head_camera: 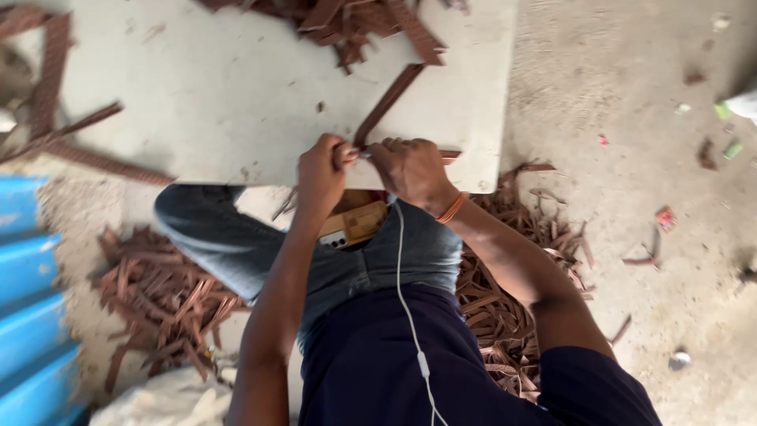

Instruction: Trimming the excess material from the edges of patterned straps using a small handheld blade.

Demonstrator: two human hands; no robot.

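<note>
My left hand (322, 172) and my right hand (412, 170) meet at the near edge of a pale flat board (236, 110). Both pinch a long brown strip (388, 101) that runs diagonally up the board from between the fingers. A small thin tool seems to sit between the two hands, too hidden to tell what it is. An orange band circles my right wrist (452, 208). A phone in a tan case (353, 225) rests on my lap, with a white cable (404, 300) running down from it.
More brown strips are piled at the board's far edge (355, 20) and along its left side (55, 95). Heaps of cut brown scraps lie on the ground under my legs (162, 296) and to the right (512, 260). A blue corrugated sheet (27, 300) stands at left.
</note>
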